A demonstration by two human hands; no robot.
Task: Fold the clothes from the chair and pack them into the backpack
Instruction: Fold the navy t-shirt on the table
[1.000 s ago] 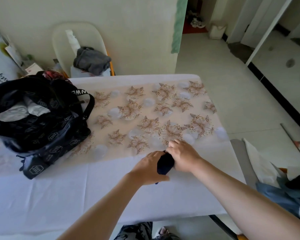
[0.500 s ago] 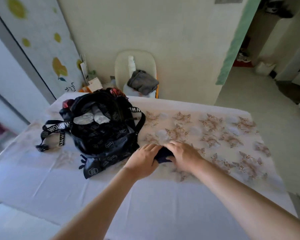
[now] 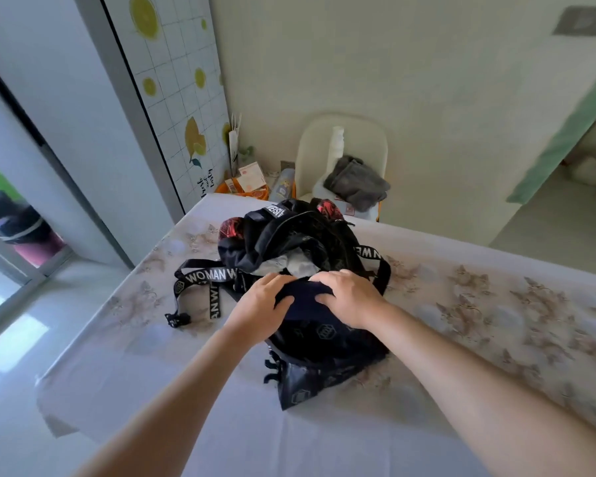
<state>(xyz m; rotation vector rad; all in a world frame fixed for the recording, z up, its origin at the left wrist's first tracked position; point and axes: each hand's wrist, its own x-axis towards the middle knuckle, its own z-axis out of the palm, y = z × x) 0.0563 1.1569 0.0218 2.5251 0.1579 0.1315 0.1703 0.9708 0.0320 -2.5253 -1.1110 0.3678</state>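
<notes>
On the flowered tablecloth (image 3: pixel 145 342) I see the backpack (image 3: pixel 327 342); at its open mouth my left hand (image 3: pixel 260 306) and right hand (image 3: pixel 351 296) grip a folded navy garment (image 3: pixel 305 297) between curled fingers. Behind the backpack, grey clothes (image 3: pixel 356 185) lie on the chair (image 3: pixel 315 149)

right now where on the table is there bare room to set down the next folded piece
Free: the near table strip between backpack and front edge, and the stretch right of the backpack. Crowded: left of it, where the straps sprawl, and its mouth, where left hand and right hand hold a folded dark cloth.
</notes>
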